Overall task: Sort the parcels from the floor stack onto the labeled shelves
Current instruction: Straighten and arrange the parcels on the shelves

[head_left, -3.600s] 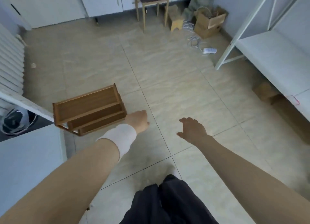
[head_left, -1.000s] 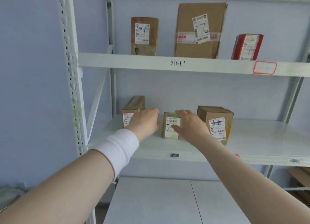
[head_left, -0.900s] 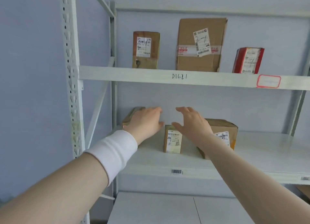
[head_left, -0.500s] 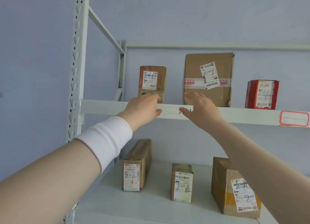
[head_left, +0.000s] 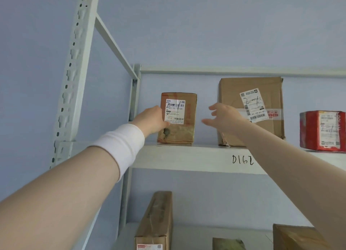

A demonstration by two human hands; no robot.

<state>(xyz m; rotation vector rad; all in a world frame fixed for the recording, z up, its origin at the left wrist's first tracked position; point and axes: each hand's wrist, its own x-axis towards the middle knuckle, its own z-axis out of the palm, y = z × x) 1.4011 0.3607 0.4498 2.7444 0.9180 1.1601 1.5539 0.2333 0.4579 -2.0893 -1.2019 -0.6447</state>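
Parcels now fill mid-frame: half a second ago both hands sat at the shelf [head_left: 187, 156] edge, and they have since risen to the small brown parcel [head_left: 177, 118] standing upright there, long axis vertical, label facing out. Left hand [head_left: 150, 121] presses its left side; right hand [head_left: 224, 118], fingers spread, hovers just right of it, before the bigger box [head_left: 250, 111].

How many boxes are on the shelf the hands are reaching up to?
3. A small brown box at the left hand, a big brown box behind the right hand, and a red box far right. More may sit beyond the picture's edge.
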